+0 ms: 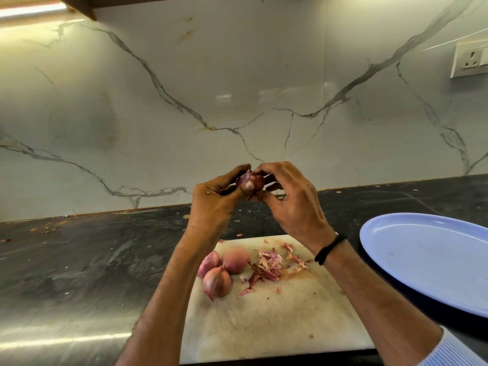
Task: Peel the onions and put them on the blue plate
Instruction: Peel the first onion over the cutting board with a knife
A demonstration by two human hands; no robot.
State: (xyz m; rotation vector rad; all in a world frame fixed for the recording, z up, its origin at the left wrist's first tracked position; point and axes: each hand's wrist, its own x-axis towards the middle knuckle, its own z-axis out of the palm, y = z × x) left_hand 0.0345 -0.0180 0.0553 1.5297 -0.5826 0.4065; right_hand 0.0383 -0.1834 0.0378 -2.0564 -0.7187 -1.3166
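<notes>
I've got the onion clamped up in my left hand, thumb pressed on it to steady it, while my right hand pinches at its skin, three more onions below my grip and the blue plate off right.

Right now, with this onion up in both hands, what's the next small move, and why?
Probably pinch the lifted skin with the right hand and peel it away while the left hand grips the onion: papery skin shows on it, and the blue plate holds no onion.
</notes>
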